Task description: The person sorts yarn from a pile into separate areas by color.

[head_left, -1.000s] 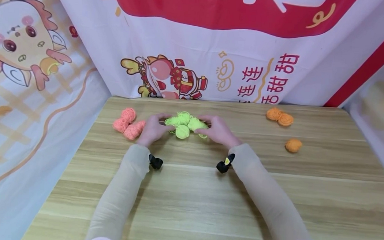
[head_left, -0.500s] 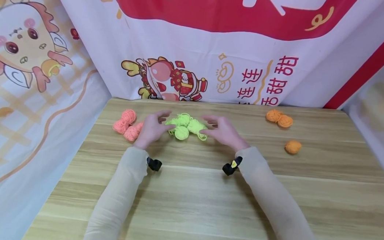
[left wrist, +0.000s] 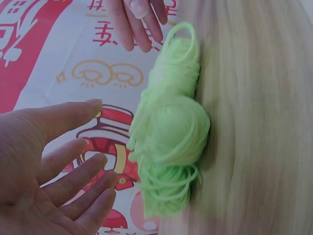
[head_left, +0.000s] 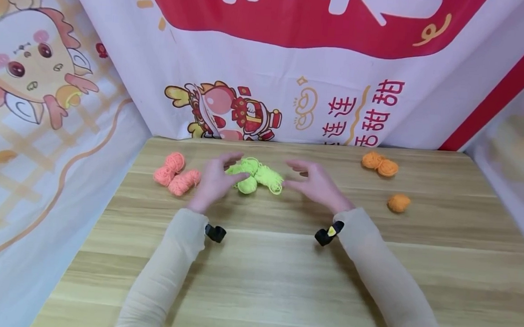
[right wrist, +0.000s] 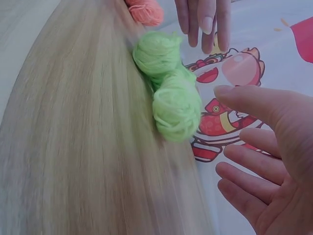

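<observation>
A cluster of green yarn balls (head_left: 267, 177) lies near the back of the table, some loose strands looping out. My left hand (head_left: 218, 177) hovers over the cluster's left side, fingers spread and holding nothing. In the left wrist view, a gap shows between that hand (left wrist: 63, 171) and the green yarn (left wrist: 171, 132). To the right of the cluster is my right hand (head_left: 317, 184), its fingers apart and relaxed. The right wrist view shows this hand (right wrist: 264, 156) clear of the green yarn (right wrist: 176, 107).
Several pink yarn balls (head_left: 184, 182) lie on the left of the wooden table (head_left: 263, 283). Two orange yarn balls (head_left: 380, 163) touch at the back right, and a single orange ball (head_left: 398, 203) lies nearer. A printed cloth (head_left: 250, 58) hangs behind the table's back edge.
My right hand has drawn away to the right from the green yarn. My left hand has let go and shifted slightly right above it. The green balls stay together.
</observation>
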`<action>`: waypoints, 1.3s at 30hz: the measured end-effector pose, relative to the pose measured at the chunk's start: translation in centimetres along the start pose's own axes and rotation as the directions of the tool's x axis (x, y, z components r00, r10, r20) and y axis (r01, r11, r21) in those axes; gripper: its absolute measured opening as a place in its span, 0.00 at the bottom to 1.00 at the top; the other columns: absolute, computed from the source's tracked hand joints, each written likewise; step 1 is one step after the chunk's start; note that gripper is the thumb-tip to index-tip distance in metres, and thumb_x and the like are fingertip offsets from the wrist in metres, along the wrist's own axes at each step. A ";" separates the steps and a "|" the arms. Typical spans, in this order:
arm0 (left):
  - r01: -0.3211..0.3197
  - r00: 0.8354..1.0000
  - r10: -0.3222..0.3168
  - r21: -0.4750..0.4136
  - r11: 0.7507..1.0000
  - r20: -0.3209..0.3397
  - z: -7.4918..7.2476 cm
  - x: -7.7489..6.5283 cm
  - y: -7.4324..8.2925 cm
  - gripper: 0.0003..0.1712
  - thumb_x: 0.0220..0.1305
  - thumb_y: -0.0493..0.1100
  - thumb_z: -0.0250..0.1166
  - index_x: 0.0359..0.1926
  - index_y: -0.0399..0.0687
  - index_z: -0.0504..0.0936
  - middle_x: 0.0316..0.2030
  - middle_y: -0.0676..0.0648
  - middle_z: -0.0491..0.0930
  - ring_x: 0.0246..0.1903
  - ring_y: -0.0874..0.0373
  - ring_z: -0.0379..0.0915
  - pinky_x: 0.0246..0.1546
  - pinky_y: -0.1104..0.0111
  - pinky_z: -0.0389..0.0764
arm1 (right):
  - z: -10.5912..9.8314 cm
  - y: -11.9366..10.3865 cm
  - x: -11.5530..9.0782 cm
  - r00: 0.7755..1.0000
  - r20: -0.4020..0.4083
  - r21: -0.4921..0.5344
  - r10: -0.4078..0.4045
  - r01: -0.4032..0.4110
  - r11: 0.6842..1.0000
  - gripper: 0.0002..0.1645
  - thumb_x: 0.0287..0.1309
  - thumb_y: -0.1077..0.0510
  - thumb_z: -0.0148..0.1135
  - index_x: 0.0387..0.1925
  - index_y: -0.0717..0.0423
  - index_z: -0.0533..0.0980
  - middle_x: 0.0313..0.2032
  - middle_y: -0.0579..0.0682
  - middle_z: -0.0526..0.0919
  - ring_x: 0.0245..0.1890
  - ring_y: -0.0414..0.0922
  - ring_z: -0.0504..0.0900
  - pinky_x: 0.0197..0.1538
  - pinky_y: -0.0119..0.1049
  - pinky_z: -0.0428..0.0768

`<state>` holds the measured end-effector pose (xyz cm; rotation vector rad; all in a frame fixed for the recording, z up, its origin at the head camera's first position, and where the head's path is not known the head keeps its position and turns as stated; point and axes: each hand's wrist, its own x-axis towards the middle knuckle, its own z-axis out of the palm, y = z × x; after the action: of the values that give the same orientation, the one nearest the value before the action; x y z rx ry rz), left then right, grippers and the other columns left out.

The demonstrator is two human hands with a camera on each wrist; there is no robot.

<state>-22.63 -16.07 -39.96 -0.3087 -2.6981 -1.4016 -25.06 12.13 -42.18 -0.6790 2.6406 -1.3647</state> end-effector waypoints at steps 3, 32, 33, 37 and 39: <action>-0.036 0.999 0.036 -0.003 0.999 -0.001 0.6 -0.1 0.3 0.33 0.61 0.40 0.75 0.66 0.41 0.77 0.62 0.39 0.77 0.62 0.41 0.71 0.64 0.51 0.70 | -0.3 0.3 -0.5 1.000 -0.013 -0.010 -0.002 0.002 1.000 0.40 0.59 0.49 0.75 0.70 0.54 0.72 0.67 0.51 0.75 0.65 0.52 0.73 0.66 0.49 0.71; -0.259 0.955 0.264 -0.056 0.964 0.134 9.1 -3.2 5.7 0.37 0.54 0.39 0.80 0.65 0.43 0.78 0.61 0.46 0.79 0.58 0.51 0.75 0.61 0.59 0.73 | -10.4 5.4 -7.3 0.977 -0.194 -0.073 0.084 -0.100 0.992 0.39 0.59 0.54 0.76 0.68 0.62 0.72 0.65 0.60 0.75 0.65 0.58 0.72 0.67 0.54 0.68; -0.260 0.953 0.265 -0.051 0.964 0.144 9.5 -3.3 5.9 0.37 0.55 0.40 0.80 0.65 0.44 0.78 0.61 0.47 0.79 0.59 0.52 0.74 0.62 0.61 0.73 | -11.0 5.5 -7.4 0.975 -0.203 -0.070 0.094 -0.110 0.991 0.40 0.59 0.53 0.76 0.68 0.63 0.71 0.66 0.61 0.74 0.66 0.58 0.71 0.68 0.55 0.67; -0.264 0.945 0.269 -0.053 0.963 0.185 11.0 -3.3 6.5 0.37 0.55 0.40 0.80 0.66 0.46 0.78 0.63 0.48 0.78 0.60 0.55 0.73 0.62 0.64 0.71 | -13.4 5.8 -8.0 0.961 -0.229 -0.088 0.156 -0.181 0.980 0.45 0.59 0.45 0.75 0.70 0.62 0.70 0.67 0.63 0.73 0.67 0.62 0.68 0.67 0.61 0.65; -0.265 0.940 0.274 -0.067 0.962 0.203 11.7 -3.2 6.8 0.38 0.55 0.39 0.80 0.66 0.45 0.77 0.63 0.48 0.77 0.60 0.55 0.73 0.62 0.66 0.71 | -14.5 6.1 -8.1 0.953 -0.239 -0.105 0.184 -0.214 0.971 0.47 0.58 0.42 0.75 0.71 0.60 0.69 0.67 0.62 0.72 0.67 0.63 0.67 0.66 0.63 0.64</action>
<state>-17.82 -3.12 -41.83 -0.8414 -2.6559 -1.4107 -23.92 29.55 -39.38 -0.2677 2.9012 -1.2928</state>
